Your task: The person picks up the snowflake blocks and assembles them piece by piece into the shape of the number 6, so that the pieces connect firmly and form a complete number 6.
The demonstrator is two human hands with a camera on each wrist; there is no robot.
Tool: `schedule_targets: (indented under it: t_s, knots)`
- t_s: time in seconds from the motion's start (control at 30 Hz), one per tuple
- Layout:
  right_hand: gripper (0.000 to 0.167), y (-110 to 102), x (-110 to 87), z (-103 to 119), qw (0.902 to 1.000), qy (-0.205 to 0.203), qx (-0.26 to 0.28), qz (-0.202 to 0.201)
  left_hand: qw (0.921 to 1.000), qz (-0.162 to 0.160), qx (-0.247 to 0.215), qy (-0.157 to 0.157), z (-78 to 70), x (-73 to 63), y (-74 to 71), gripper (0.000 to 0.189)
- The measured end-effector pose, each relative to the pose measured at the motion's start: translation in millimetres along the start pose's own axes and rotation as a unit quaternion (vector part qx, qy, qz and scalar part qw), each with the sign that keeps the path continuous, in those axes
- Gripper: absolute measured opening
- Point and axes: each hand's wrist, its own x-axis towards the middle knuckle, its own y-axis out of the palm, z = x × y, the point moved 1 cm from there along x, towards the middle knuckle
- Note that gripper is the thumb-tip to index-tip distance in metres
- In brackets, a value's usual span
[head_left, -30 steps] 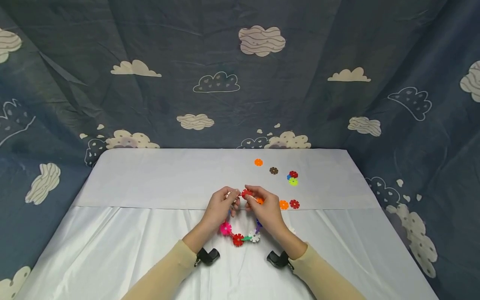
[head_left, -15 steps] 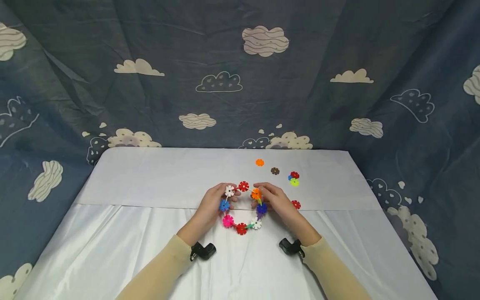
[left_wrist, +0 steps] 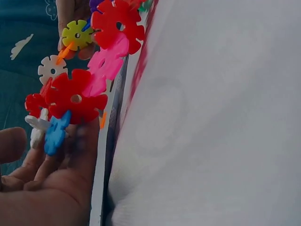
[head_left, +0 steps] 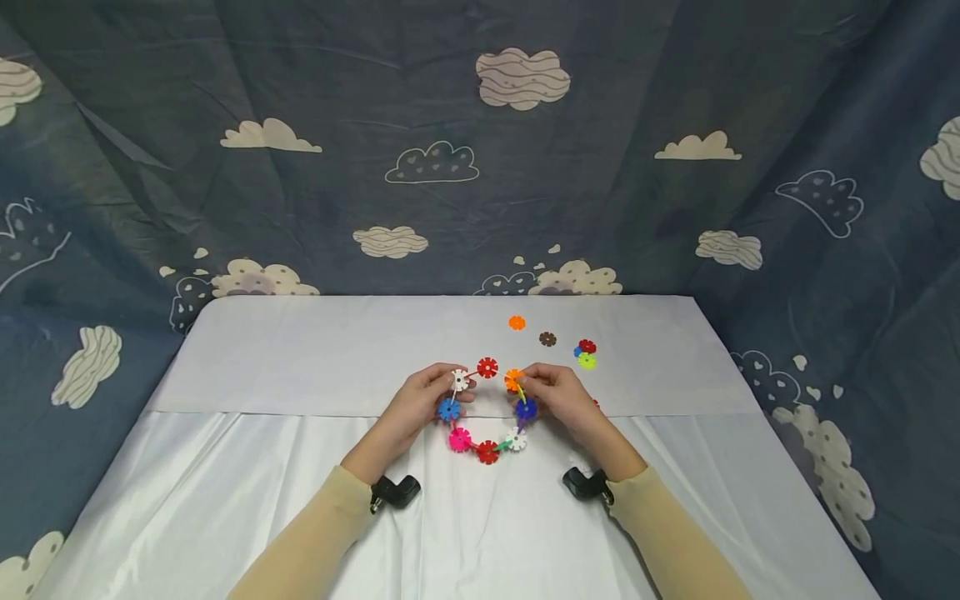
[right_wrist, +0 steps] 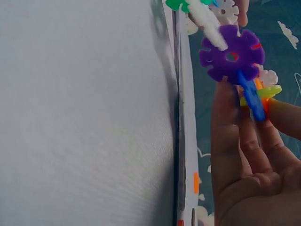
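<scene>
- Ring of flower-shaped discs is hanging between both hands, over the white table; its opening is facing the head camera.
- From that view its outline is looking nearly round, so neither axis is clearly dominating; far red disc is pointing toward the backdrop, near red disc toward the wearer.
- Left hand is gripping the ring's left side by the white disc.
- Right hand is pinching the ring's right side at the orange disc.
- Loose brown disc is lying beyond.
</scene>
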Motion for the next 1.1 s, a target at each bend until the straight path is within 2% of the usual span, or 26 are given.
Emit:
schedule_targets:
  t_s: [0.23,0.43,0.67,0.93,1.1]
  knots:
    - [0.023,2,-1.5,2,0.9999,-0.003,0.003,-0.012,0.9986,-0.051,0.013,-0.008,1.2,0.7,-2.5,0.023]
    - [0.022,6,-3.8,4,0.9997,-0.001,-0.010,-0.020,0.9975,-0.070,0.010,0.002,-3.2,-0.9,-1.1,0.022]
    - [0.022,9,-2.2,6,0.9994,0.001,-0.033,-0.012,0.9966,-0.082,0.007,0.007,-5.5,-2.6,-1.2,0.023]
    - [0.024,11,-1.6,6,0.9978,0.004,-0.060,0.027,0.9959,-0.089,0.007,0.013,-4.0,-1.3,-2.2,0.027]
    - [0.025,10,-1.4,4,0.9992,0.001,-0.039,0.006,0.9964,-0.083,0.007,0.010,-2.6,-1.4,-0.7,0.039]
